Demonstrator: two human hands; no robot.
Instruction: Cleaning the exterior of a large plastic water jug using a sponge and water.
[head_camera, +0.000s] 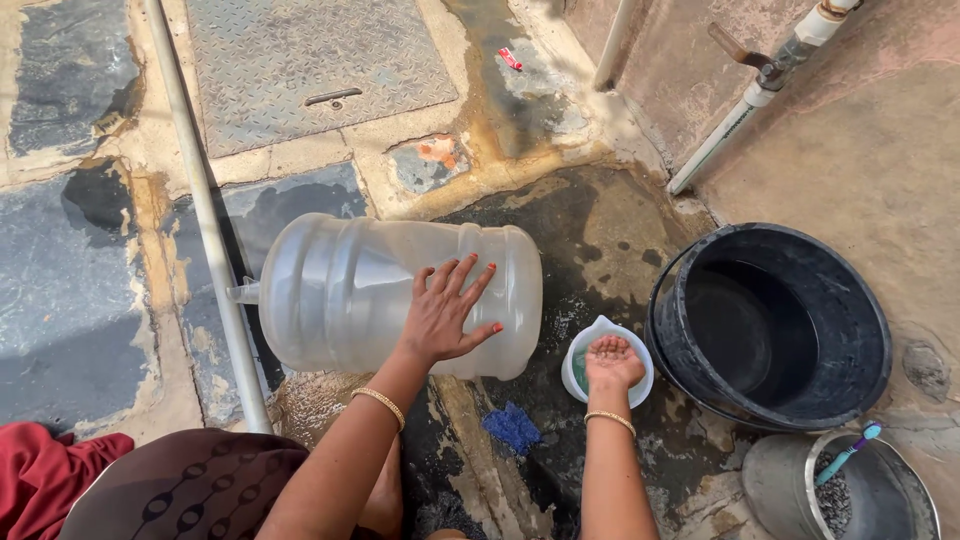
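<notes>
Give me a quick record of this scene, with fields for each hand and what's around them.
Left hand: flat, fingers spread, on the clear jug lying on its side
Right hand: cupped, palm up, over the small white bowl
Nearby: black tub, blue cloth, metal pot holding a toothbrush
Ground: wet stone

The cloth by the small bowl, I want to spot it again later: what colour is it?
Blue; the cloth lies on wet ground, clearest in the head view.
</notes>
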